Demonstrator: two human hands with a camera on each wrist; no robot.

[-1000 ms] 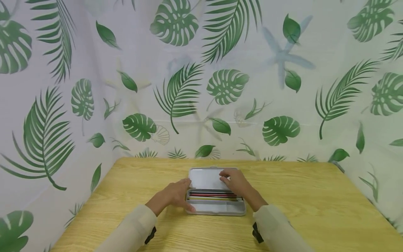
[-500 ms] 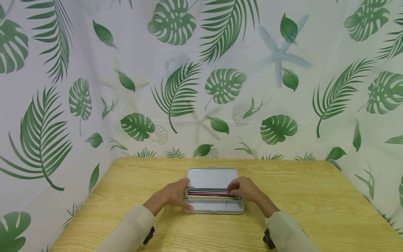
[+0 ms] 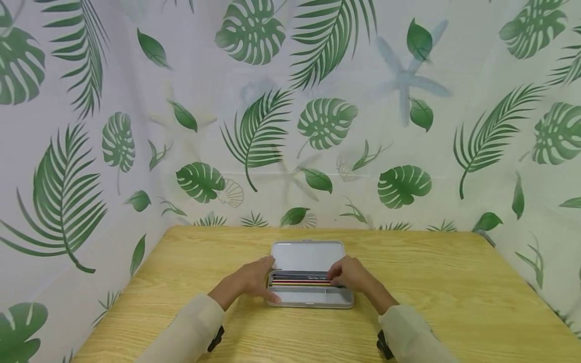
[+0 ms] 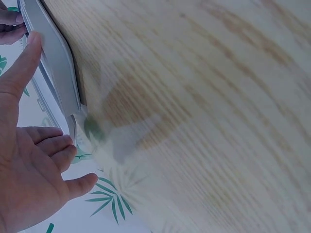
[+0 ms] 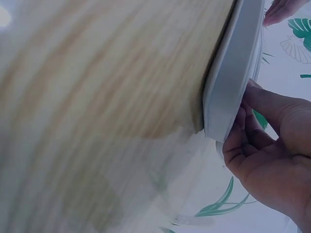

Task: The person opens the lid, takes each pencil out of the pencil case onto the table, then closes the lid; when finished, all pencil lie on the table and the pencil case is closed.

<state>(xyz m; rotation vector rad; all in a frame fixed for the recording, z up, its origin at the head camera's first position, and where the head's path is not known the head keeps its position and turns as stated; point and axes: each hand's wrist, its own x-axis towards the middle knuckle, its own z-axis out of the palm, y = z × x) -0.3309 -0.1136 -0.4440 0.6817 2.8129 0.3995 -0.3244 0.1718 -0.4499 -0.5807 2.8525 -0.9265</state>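
Observation:
An unlatched pencil case (image 3: 310, 304) lies on the table, its lid (image 3: 308, 254) tipped back. Several pencils (image 3: 299, 282) in grey, red and yellow fill the rear compartment. My left hand (image 3: 250, 280) spans the case's left end: the thumb rests on the front corner, and the fingers touch near the hinge. In the left wrist view, that hand's fingers (image 4: 56, 145) look fairly straight. My right hand (image 3: 351, 275) has curled fingertips inside the rear compartment at its right end, pinching a pencil there. Its fingertips are partly hidden behind the case wall (image 5: 233, 73) in the right wrist view.
The wood-grain table (image 3: 454, 292) extends on both sides of the case. A leaf-patterned cloth (image 3: 290, 126) hangs behind and at both sides. In front, the case has a long tray section and a small divided section (image 3: 339, 296).
My right hand has come down from over the lid into the pencil compartment's right end. The grey pencils there have shifted or turned. My left hand stays in place.

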